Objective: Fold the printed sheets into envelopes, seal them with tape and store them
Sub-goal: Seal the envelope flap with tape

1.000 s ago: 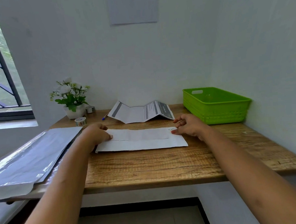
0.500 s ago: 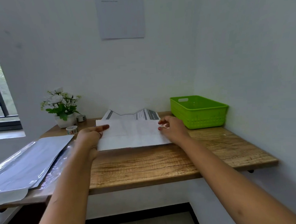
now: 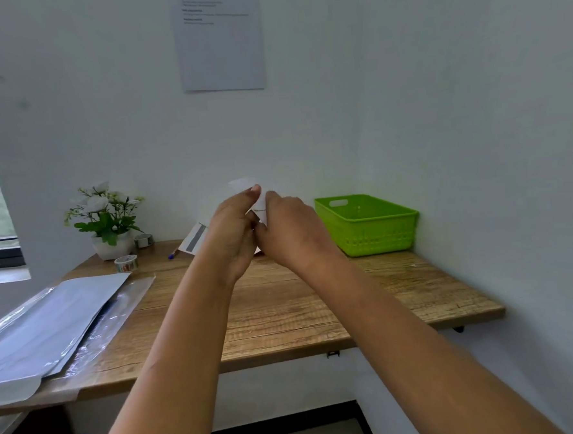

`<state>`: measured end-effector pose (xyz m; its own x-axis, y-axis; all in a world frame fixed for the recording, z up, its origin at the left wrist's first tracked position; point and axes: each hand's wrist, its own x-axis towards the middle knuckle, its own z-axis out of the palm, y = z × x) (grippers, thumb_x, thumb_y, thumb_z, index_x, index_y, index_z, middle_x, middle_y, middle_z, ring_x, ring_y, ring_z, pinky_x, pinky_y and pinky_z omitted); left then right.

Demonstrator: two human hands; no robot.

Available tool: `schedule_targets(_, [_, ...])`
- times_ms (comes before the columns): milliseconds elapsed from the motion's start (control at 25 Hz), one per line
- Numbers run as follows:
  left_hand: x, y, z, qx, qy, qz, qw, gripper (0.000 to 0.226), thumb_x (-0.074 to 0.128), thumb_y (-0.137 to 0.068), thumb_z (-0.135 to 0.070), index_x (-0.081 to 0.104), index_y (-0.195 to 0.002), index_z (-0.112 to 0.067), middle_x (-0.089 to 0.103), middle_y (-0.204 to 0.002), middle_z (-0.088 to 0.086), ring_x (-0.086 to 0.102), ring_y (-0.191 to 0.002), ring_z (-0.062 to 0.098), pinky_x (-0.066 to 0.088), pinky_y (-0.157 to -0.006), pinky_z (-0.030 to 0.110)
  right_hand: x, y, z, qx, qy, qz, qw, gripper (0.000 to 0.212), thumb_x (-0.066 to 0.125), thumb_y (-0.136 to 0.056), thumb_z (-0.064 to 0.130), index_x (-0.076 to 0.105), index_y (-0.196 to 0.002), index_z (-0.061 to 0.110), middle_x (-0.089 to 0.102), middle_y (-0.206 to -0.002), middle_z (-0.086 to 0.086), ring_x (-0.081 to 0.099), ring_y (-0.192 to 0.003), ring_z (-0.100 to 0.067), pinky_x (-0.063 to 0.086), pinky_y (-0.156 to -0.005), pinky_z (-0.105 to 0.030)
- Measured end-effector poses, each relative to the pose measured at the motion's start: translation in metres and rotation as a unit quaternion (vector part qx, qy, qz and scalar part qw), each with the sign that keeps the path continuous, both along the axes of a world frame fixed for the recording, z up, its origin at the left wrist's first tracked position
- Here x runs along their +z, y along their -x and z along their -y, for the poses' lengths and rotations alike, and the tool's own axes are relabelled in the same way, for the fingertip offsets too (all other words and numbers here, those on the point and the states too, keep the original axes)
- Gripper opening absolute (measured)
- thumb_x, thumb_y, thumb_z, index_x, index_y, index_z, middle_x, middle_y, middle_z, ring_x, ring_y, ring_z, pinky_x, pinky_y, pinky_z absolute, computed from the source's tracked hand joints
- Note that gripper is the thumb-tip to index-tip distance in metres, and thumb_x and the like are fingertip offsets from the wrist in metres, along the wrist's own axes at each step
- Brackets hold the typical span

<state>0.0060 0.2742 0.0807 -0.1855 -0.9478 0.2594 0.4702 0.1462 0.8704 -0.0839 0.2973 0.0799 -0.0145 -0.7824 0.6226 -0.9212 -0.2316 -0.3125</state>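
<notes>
Both hands are raised above the back of the wooden desk (image 3: 284,311) and meet around a folded white sheet (image 3: 243,186). My left hand (image 3: 232,233) and my right hand (image 3: 289,230) each grip the sheet, which stands upright between them and is mostly hidden by the fingers. Behind the hands lies another printed sheet (image 3: 194,241), only its left end showing. A roll of patterned tape (image 3: 126,263) sits on the desk near the plant. A green plastic basket (image 3: 366,225) stands at the back right.
A white pot of flowers (image 3: 106,221) stands at the back left with a second tape roll (image 3: 144,240) beside it. Grey plastic mailers (image 3: 47,325) overhang the desk's left end. A blue pen (image 3: 172,255) lies near the printed sheet. A paper notice (image 3: 220,36) hangs on the wall.
The folded sheet was lifted off the desk and brought upright. Both hands moved together from its two ends to the middle. The view tilted upward.
</notes>
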Motion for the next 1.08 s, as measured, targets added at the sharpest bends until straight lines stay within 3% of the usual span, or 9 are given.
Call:
schedule_targets(80, [0.007,0.011,0.007,-0.015,0.021,0.040,0.999,0.048,0.059,-0.091,-0.028,0.051,-0.132,-0.004,0.054,-0.136,0.012,0.048,-0.129,0.023,0.044,-0.099,0.033,0.011,0.008,0.001,-0.024,-0.013,-0.003,1.000,0.022,0.047,-0.091,0.012,0.050,-0.111,0.005,0.062,-0.108,-0.015,0.061,-0.100,-0.034,0.035,-0.067,-0.031])
schedule_targets(160, [0.018,0.021,0.009,-0.050,0.059,0.056,0.995,0.053,0.062,-0.089,-0.032,0.049,-0.135,-0.008,0.046,-0.144,0.008,0.039,-0.137,0.023,0.035,-0.110,0.043,0.022,0.024,0.008,-0.063,0.005,-0.032,0.998,0.023,0.046,-0.090,0.005,0.049,-0.114,0.002,0.061,-0.111,-0.017,0.061,-0.103,-0.035,0.039,-0.070,-0.034])
schedule_targets(320, [0.038,0.047,0.014,-0.057,0.153,0.149,0.975,0.024,0.058,-0.092,-0.026,0.064,-0.114,-0.019,0.064,-0.118,-0.013,0.056,-0.112,-0.001,0.043,-0.100,0.033,0.038,0.081,0.038,-0.093,0.100,0.008,0.991,0.028,0.037,-0.089,0.000,0.051,-0.114,0.004,0.063,-0.104,-0.023,0.060,-0.097,-0.042,0.045,-0.075,-0.040])
schedule_targets(400, [0.037,0.061,0.026,-0.028,0.173,0.179,0.968,0.016,0.055,-0.093,-0.021,0.070,-0.099,-0.021,0.062,-0.123,-0.010,0.056,-0.113,0.004,0.043,-0.096,0.035,0.043,0.118,0.057,-0.107,0.149,0.085,0.979,0.034,0.035,-0.088,0.000,0.050,-0.117,0.007,0.064,-0.101,-0.024,0.060,-0.093,-0.043,0.045,-0.073,-0.039])
schedule_targets(520, [0.017,0.075,0.049,-0.045,0.086,0.179,0.979,0.017,0.052,-0.094,-0.020,0.069,-0.090,-0.022,0.065,-0.111,-0.007,0.056,-0.115,0.017,0.044,-0.093,0.038,0.030,0.164,0.080,-0.151,0.174,0.075,0.970,0.050,0.032,-0.085,-0.004,0.046,-0.129,0.014,0.063,-0.102,-0.023,0.060,-0.090,-0.041,0.042,-0.071,-0.038])
schedule_targets(640, [-0.011,0.091,0.075,-0.054,-0.011,0.242,0.969,0.014,0.053,-0.093,-0.020,0.067,-0.094,-0.022,0.063,-0.111,-0.004,0.056,-0.105,0.019,0.045,-0.084,0.036,0.004,0.196,0.098,-0.135,0.121,0.045,0.982,0.059,0.033,-0.081,-0.010,0.050,-0.129,0.019,0.062,-0.108,-0.021,0.060,-0.093,-0.038,0.043,-0.073,-0.036])
schedule_targets(800, [-0.033,0.114,0.097,-0.041,-0.069,0.267,0.960,0.019,0.054,-0.093,-0.019,0.057,-0.111,-0.024,0.057,-0.123,0.002,0.053,-0.102,0.019,0.043,-0.084,0.037,-0.026,0.221,0.112,-0.143,0.007,0.022,0.989,0.049,0.035,-0.083,-0.005,0.060,-0.115,0.023,0.062,-0.106,-0.018,0.059,-0.094,-0.034,0.041,-0.074,-0.032])
schedule_targets(960, [-0.050,0.134,0.107,-0.051,-0.058,0.288,0.954,0.034,0.054,-0.093,-0.019,0.050,-0.125,-0.030,0.052,-0.126,0.002,0.051,-0.105,0.020,0.042,-0.082,0.035,-0.035,0.234,0.120,-0.179,-0.038,-0.038,0.982,0.047,0.041,-0.082,-0.002,0.064,-0.104,0.032,0.064,-0.111,-0.005,0.058,-0.106,-0.029,0.044,-0.085,-0.037])
schedule_targets(1080, [-0.065,0.139,0.115,-0.022,0.029,0.360,0.932,0.046,0.058,-0.090,-0.016,0.046,-0.132,-0.028,0.054,-0.122,0.005,0.051,-0.104,0.018,0.041,-0.082,0.029,-0.034,0.241,0.124,-0.220,-0.046,-0.047,0.973,0.045,0.042,-0.085,-0.001,0.069,-0.102,0.030,0.061,-0.116,-0.006,0.052,-0.114,-0.029,0.046,-0.088,-0.038])
